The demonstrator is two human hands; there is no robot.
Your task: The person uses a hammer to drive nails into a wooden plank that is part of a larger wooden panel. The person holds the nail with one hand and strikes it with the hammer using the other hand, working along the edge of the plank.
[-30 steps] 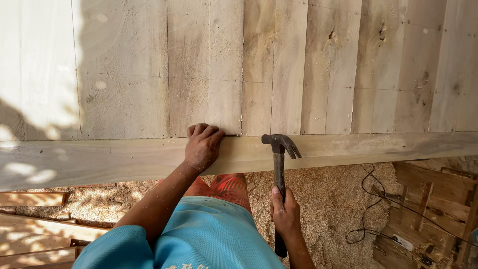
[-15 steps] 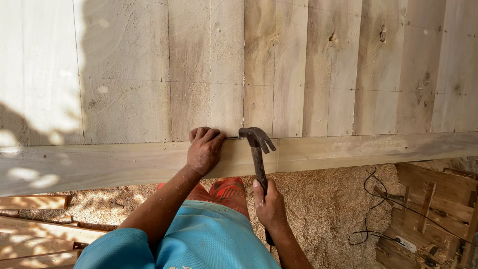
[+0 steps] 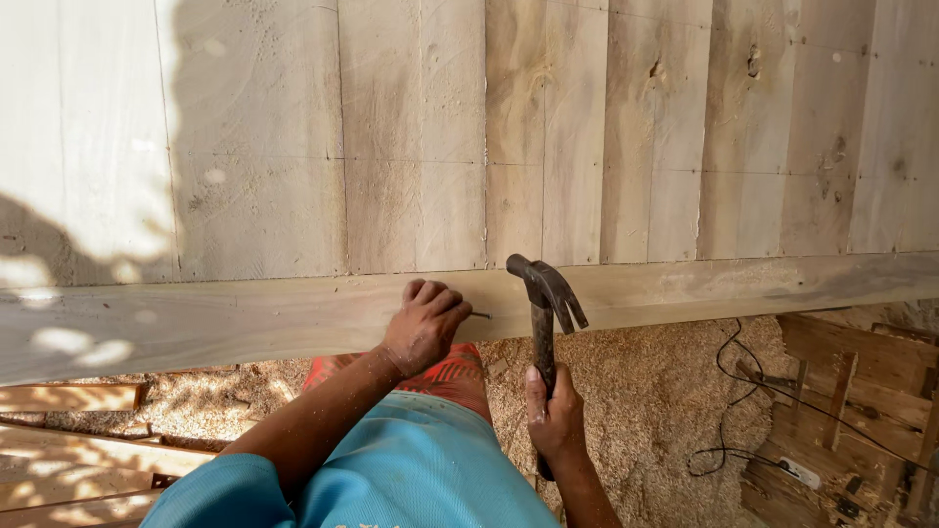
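Sawdust covers the ground nearest me, under the person's blue shirt and red-patterned shorts, with a black cable (image 3: 729,391) snaking off to the right toward some stacked wood scraps (image 3: 861,411). Just above that, the right hand (image 3: 556,416) has its grip closed round the lower handle of a claw hammer (image 3: 544,303) — handle running near upright, head at the top, striking face turned left, claw right. Half a second ago that head sat against the nail up at the top edge of the beam; now it stands off to the right, and the left hand (image 3: 426,325) has dropped to the beam's front face. I'd judge a fresh nail is being started lower down. The left grip is pinched on a thin nail (image 3: 479,315), which lies roughly level, its long axis left to right, head toward the hammer. Hammer and nail are apart. Farther back, the long pale beam (image 3: 215,323) crosses the view — beyond it stand the upright boards (image 3: 411,147) of the panel.
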